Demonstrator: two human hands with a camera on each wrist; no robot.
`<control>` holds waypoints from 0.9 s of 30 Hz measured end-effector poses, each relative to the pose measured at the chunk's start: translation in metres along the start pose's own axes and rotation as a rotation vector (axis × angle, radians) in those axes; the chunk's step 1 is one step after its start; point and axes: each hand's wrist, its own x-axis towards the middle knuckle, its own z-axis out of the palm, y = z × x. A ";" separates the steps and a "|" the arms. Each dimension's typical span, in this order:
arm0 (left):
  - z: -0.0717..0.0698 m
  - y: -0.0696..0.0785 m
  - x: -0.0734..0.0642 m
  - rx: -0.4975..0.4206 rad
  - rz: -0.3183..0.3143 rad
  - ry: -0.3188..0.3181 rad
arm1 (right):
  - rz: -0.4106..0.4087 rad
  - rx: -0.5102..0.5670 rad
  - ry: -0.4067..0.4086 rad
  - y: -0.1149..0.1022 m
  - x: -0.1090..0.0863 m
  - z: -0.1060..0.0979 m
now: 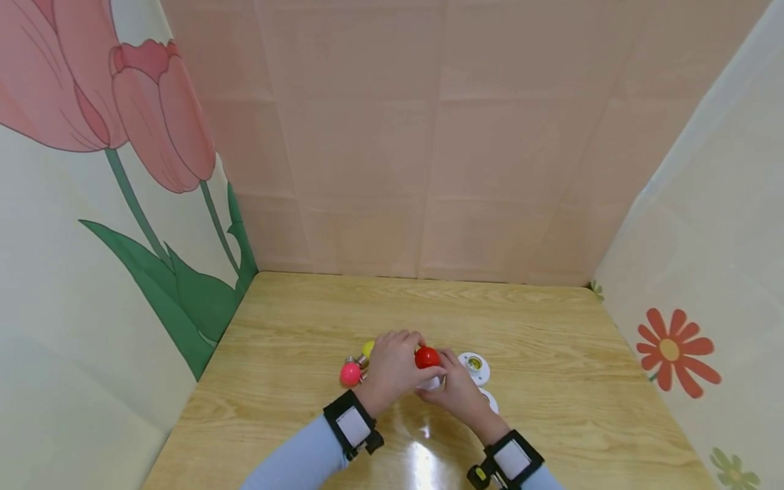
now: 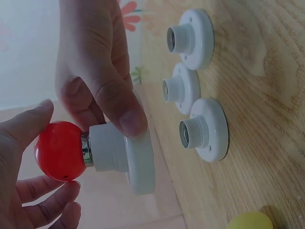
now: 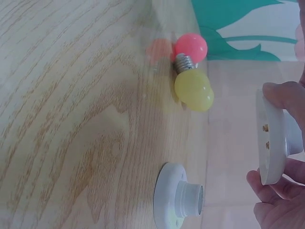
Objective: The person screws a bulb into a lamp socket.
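Note:
My left hand holds a red light bulb between thumb and fingers. A white lamp socket is gripped in my right hand, its thumb on the round base. The bulb's metal screw end sits in the socket's mouth, with a strip of thread showing. Bulb and socket are held together over the wooden table. In the right wrist view the underside of the held socket's base shows, with two small brass-coloured spots.
Three more white sockets stand on the table, including a near one and a farther one. Left of the hands lie a pink bulb and a yellow bulb. Printed cloth walls enclose the table at the back and sides.

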 end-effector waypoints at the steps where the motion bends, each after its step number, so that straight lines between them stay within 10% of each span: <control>1: 0.000 0.000 0.000 0.002 0.004 -0.003 | 0.001 0.004 -0.002 0.000 0.000 0.000; 17: 0.001 0.001 0.001 -0.066 0.050 -0.024 | 0.033 0.013 -0.004 0.004 -0.002 0.002; 27: -0.001 0.004 0.001 -0.174 -0.069 -0.054 | 0.048 0.004 -0.013 0.001 -0.001 -0.001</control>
